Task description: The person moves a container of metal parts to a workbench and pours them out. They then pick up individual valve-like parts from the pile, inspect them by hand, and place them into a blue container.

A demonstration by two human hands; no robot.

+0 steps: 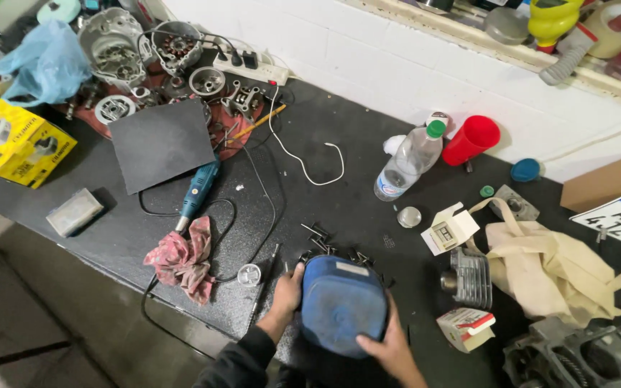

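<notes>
both hands clasp the blue plastic container (342, 303) from its sides: the left hand (287, 293) has fingers wrapped round its left wall, and the right hand (389, 343) is cupped under its lower right corner, so each grip is closed on the container rather than spread free. the container sits at the near edge of the black workbench (325, 136), seemingly bottom side up and tilted toward the person. just beyond the container lies a scatter of small dark metal parts (325, 243). left of the container are a small round metal piece (250, 274) and a red rag (182, 259); right of it stand a finned engine cylinder (470, 276) and a small red and white box (466, 328). the step looks like handling or turning the container over the parts. any next move would need both hands to stay firm and the tilt controlled, clear of the scattered parts.
</notes>
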